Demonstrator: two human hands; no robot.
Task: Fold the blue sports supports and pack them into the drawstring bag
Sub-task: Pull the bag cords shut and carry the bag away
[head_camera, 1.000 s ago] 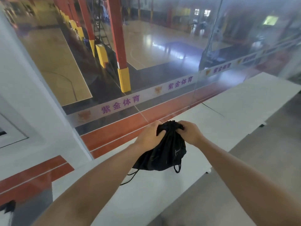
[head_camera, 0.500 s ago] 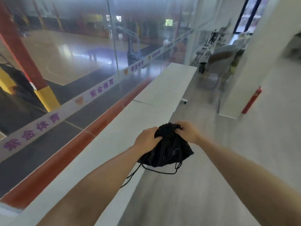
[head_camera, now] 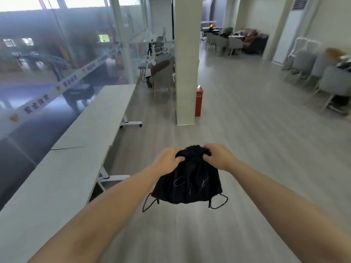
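Observation:
A black drawstring bag (head_camera: 188,185) hangs in the air over the grey floor, its top bunched shut. My left hand (head_camera: 167,160) grips the gathered top on its left side. My right hand (head_camera: 218,155) grips the same bunched top on its right side. Thin black cords loop out of the bag's two lower corners. The bag looks full at the bottom, but its contents are hidden. No blue sports supports are visible.
Long white tables (head_camera: 62,168) on wheeled legs run along the glass wall on the left. A white pillar (head_camera: 187,73) with a red box (head_camera: 198,101) at its foot stands ahead. Chairs (head_camera: 322,73) line the right side.
The view has swung right, away from the glass wall and tables toward the open room. The bag, still held by both hands, has moved off the table and now hangs above the floor.

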